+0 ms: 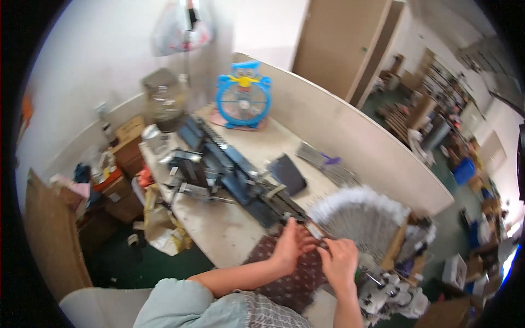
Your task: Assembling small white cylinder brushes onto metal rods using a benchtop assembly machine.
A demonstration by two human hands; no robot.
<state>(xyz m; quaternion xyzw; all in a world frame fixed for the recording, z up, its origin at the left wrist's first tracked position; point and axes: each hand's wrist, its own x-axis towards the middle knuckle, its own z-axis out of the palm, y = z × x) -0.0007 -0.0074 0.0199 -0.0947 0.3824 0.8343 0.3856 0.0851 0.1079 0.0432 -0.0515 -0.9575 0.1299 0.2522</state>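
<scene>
My left hand (292,243) is at the near end of a long dark-blue metal bench machine (229,164), its fingers apart and slightly bent. To its right, my right hand (339,259) is closed in a pinch by a narrow strip with a light, shiny face (314,230). The strip slants between the machine's end and my right fingertips; blur hides its exact kind. A dark patterned cloth (306,279) lies below my hands. Just beyond my right hand spreads a fan-shaped row of grey slats (361,224) edged with white fluff.
The machine stands on a white table (213,240) with a low partition (350,126) behind. A blue cartoon-shaped fan (243,101), a dark flat block (288,174) and grey slat bundles (328,164) are on it. Cardboard boxes (128,142) stand left; white bundled pieces (391,295) lie right.
</scene>
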